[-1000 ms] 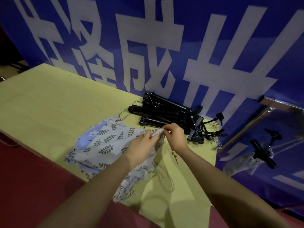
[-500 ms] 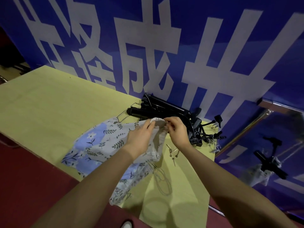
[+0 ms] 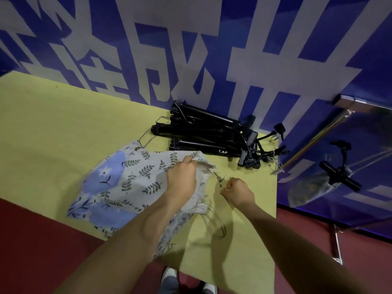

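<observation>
1. Reaches in from below with both bare forearms, over the near edge of the yellow worktop (image 3: 53,134).
2. Nearer than the fingers, trailing from under the cloth: a thin wire loop (image 3: 222,229).
3. Grips with the left hand (image 3: 180,181), knuckles up, fingers curled round the gathered hem of the floral cloth (image 3: 131,183); soft, leaf-printed, blue-patched, spread on the worktop left of those fingers.
4. Clenches the right hand (image 3: 237,190) just right of the hem; cannot tell whether anything is pinched.
5. Between both sets of fingers: small metal clips (image 3: 220,178).
6. Beyond the fingers: black folded tripods (image 3: 203,134), piled against the blue banner (image 3: 212,49).
</observation>
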A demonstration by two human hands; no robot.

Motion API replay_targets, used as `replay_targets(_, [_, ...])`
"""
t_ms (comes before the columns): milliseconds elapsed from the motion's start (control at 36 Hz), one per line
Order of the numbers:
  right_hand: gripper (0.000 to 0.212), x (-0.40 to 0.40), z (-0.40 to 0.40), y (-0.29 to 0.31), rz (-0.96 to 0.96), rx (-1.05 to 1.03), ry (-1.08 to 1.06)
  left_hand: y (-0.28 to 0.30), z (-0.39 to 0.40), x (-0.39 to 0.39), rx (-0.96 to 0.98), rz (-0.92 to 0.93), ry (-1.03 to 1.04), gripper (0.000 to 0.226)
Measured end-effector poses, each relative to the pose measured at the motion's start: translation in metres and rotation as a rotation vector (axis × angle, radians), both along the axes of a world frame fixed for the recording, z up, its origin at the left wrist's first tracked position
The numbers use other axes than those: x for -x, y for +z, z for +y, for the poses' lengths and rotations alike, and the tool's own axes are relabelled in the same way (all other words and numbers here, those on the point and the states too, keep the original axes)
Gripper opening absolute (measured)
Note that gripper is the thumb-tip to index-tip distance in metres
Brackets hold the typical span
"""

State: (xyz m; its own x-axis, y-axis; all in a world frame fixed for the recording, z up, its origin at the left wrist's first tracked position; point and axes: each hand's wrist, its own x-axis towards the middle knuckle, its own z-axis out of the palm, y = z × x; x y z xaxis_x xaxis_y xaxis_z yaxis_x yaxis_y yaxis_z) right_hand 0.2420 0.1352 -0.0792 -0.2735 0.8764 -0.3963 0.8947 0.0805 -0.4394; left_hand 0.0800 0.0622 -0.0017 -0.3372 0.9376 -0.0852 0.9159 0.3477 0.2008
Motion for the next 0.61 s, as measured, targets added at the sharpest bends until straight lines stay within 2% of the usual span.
replay_targets(83, [0.027, 0.002, -0.004, -0.006, -0.071, -0.043, 0.022, -0.004, -0.003, 0.004, -0.007, -0.016, -0.030, 0.062])
replay_targets(167, [0.025, 0.004, -0.007, -0.009, -0.124, -0.061, 0.016, -0.004, -0.006, 0.006, -0.047, -0.085, -0.126, 0.076])
replay_targets(250, [0.024, 0.006, -0.012, -0.005, -0.130, -0.056, -0.002, 0.003, -0.005, 0.007, -0.044, -0.080, -0.153, 0.071])
replay_targets(306, [0.021, 0.006, -0.015, 0.000, -0.052, -0.059, -0.045, 0.007, -0.003, 0.007, -0.042, -0.106, -0.124, 0.070])
replay_targets(389, [0.013, 0.009, -0.015, 0.012, 0.168, -0.092, -0.095, 0.011, -0.002, 0.010, -0.031, -0.115, -0.098, 0.072])
replay_targets(472, [0.012, 0.018, -0.013, 0.025, 0.343, -0.146, -0.047, 0.013, -0.004, 0.013, -0.024, -0.099, -0.090, 0.074])
replay_targets(611, [0.016, 0.039, -0.016, 0.042, 0.411, -0.313, 0.132, 0.023, -0.006, 0.019, -0.013, -0.137, -0.057, 0.070])
